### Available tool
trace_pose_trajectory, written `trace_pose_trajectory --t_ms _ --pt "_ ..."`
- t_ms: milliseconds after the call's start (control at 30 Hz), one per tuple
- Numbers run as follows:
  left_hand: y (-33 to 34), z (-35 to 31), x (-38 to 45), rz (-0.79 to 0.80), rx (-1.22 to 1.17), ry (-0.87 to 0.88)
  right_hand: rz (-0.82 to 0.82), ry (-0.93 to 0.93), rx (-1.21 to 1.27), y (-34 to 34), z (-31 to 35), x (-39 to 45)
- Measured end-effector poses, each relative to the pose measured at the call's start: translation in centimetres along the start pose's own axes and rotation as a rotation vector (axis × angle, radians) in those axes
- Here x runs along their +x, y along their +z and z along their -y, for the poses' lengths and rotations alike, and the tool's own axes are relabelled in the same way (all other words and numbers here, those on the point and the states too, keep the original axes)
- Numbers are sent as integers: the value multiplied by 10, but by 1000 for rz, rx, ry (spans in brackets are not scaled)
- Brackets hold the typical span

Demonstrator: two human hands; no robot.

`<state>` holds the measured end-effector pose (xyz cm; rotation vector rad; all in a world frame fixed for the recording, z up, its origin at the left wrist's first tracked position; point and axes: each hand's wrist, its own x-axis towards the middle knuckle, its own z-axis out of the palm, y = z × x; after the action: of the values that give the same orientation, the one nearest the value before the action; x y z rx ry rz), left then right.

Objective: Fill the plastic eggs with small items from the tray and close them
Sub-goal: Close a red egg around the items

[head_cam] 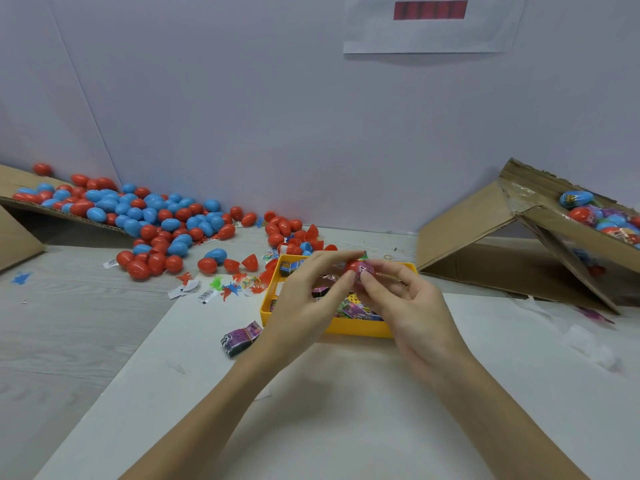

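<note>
Both hands meet above the yellow tray (356, 327), which holds several small wrapped packets. My left hand (308, 299) and my right hand (405, 299) pinch a red plastic egg (354, 265) between their fingertips, and a pink packet (366, 270) sticks out of the egg at my right fingertips. I cannot tell whether the egg is closed. A purple packet (242, 336) lies on the white sheet left of the tray.
A heap of red and blue eggs (145, 216) spills from a cardboard flap at the back left. Open egg halves (242, 263), small toy figures and paper tags lie left of the tray. A tilted cardboard box (540, 237) at the right holds wrapped eggs.
</note>
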<state>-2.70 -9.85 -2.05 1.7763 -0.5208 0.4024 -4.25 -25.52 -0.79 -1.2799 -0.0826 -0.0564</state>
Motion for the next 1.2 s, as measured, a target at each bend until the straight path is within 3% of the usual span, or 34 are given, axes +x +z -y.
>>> trace_pose_trajectory --t_ms 167,333,633,733,867,967,1100,1200 --pt "2 3 0 -128 -122 -73 32 -64 -106 0 -2 0" --pt "-1 0 2 -75 -165 -74 43 14 79 3 -3 0" --pt "-4 -4 1 15 -125 -43 16 35 89 2 -6 -2" --pt "-5 -4 2 23 -81 4 24 35 115 3 -6 -1" --pt "-7 0 1 -53 198 202 30 69 243 4 -6 -1" --pt "-4 1 2 -127 121 96 43 16 168 3 -5 -2" --pt "-1 0 2 -124 -65 -70 18 -80 -147 -1 -6 -1" --pt "-4 -1 2 -94 -164 -124 30 -69 -70 -2 -7 1"
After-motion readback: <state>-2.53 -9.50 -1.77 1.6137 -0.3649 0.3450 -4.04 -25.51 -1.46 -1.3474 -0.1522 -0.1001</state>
